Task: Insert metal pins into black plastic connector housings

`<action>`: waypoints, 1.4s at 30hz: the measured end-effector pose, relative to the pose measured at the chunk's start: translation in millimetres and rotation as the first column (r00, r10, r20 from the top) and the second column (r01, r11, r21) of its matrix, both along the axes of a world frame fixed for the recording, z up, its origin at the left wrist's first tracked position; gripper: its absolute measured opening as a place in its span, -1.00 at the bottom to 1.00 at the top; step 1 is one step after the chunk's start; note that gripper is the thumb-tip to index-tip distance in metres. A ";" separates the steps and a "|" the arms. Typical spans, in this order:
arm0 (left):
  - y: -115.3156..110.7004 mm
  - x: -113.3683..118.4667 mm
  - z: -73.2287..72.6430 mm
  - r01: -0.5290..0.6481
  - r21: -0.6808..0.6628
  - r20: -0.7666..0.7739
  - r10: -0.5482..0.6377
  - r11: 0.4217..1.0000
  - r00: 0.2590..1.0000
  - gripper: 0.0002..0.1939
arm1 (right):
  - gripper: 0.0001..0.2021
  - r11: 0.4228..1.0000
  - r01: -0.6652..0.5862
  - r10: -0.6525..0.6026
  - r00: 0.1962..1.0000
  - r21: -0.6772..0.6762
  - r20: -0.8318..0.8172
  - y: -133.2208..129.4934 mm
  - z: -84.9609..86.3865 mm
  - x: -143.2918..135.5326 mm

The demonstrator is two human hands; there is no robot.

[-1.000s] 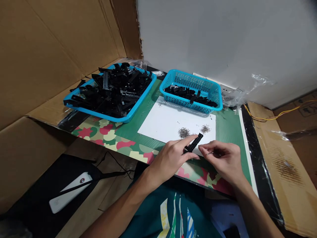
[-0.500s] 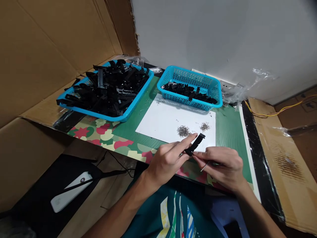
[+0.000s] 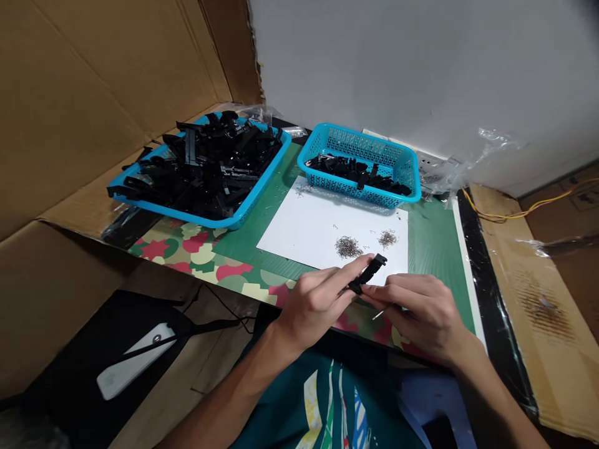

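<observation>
My left hand [image 3: 318, 302] is closed on a black plastic part [image 3: 369, 272], long and narrow with a notched edge, tilted up to the right. Its index finger lies along the part. At the lower end of the part, my right hand [image 3: 421, 312] touches it with thumb and fingertips. A thin metal rod [image 3: 379, 313] sticks out from under the right fingers, pointing down-left; the rest of it is hidden in the grip. Just beyond the hands, a pile of tiny metal springs or pins [image 3: 348, 247] and a smaller pile [image 3: 387, 238] lie on a white sheet [image 3: 299, 231].
A blue tray [image 3: 238, 219] heaped with black plastic parts stands at the left. Behind the sheet is a blue basket [image 3: 402, 198] with more black parts. A white phone [image 3: 135, 362] lies low on the left. Cardboard walls [image 3: 116, 62] flank the table.
My right hand has shifted and turned slightly, and the metal rod's visible end has moved a little left and up. The left hand and the black part are nearly unmoved.
</observation>
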State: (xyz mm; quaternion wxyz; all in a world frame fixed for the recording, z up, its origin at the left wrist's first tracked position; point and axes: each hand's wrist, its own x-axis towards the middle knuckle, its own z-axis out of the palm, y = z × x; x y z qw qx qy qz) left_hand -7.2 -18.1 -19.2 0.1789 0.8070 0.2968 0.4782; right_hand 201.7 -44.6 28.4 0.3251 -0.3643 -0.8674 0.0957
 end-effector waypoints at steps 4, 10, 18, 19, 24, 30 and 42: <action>0.5 -0.6 -0.6 0.044 -0.020 -0.038 -0.045 0.999 0.998 -0.38 | -0.79 0.999 -0.028 0.028 0.999 -0.014 -0.020 5.8 2.8 2.3; 0.6 -0.2 -2.4 0.045 -0.062 -0.042 -0.047 0.997 0.998 -0.35 | -0.84 0.999 -0.015 0.013 0.997 -0.039 -0.071 6.4 0.9 4.3; 6.7 2.6 11.5 0.205 -0.317 -0.009 -0.219 0.926 0.976 -0.52 | -0.79 1.000 0.025 -0.026 0.999 0.008 0.035 8.0 12.9 21.5; 7.5 2.9 13.9 0.228 -0.343 -0.015 -0.248 0.911 0.969 -0.56 | -0.80 0.999 0.026 -0.028 0.998 0.028 0.064 8.6 14.7 23.7; 10.0 3.1 18.4 0.186 -0.380 -0.034 -0.215 0.906 0.976 -0.63 | -0.75 0.997 0.049 -0.059 0.979 0.057 0.195 10.8 17.6 29.1; 12.1 3.7 17.5 0.020 -0.337 -0.042 -0.037 0.941 0.998 -0.83 | -0.75 0.997 0.057 -0.066 0.983 0.052 0.171 16.6 4.2 29.4; 11.3 11.0 8.5 -0.093 -0.160 -0.202 0.060 0.983 0.978 -0.85 | -0.75 0.968 0.081 -0.078 0.997 -0.239 0.019 31.4 16.5 19.3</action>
